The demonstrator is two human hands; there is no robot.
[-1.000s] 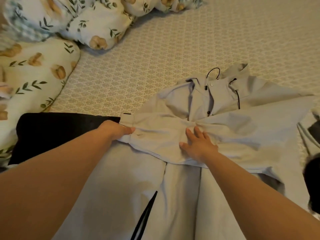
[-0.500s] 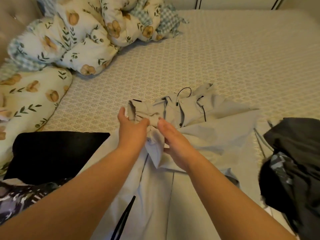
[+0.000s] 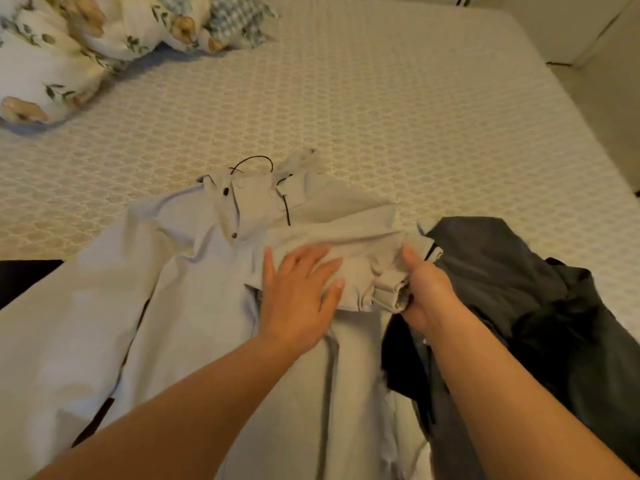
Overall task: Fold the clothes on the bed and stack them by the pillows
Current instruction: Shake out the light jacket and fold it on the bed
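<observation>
Pale grey jacket [image 3: 180,306] lies spread at frame centre on the bed [image 3: 381,116], collar toward the top. Its sleeve [image 3: 363,251] runs left-right across the chest. Right hand [image 3: 427,292] pinches the cuff at the sleeve's right end; left hand [image 3: 298,292] presses flat, fingers spread. Pillows [image 3: 52,57] upper left. No legible labels.

Dim, warm indoor light; soft overall focus.
Floral bedding [image 3: 52,60] at upper left smeared by motion blur; soft shadow beneath it; wide-angle bowing at frame edges; dark garment [image 3: 540,306] at right loses detail.
</observation>
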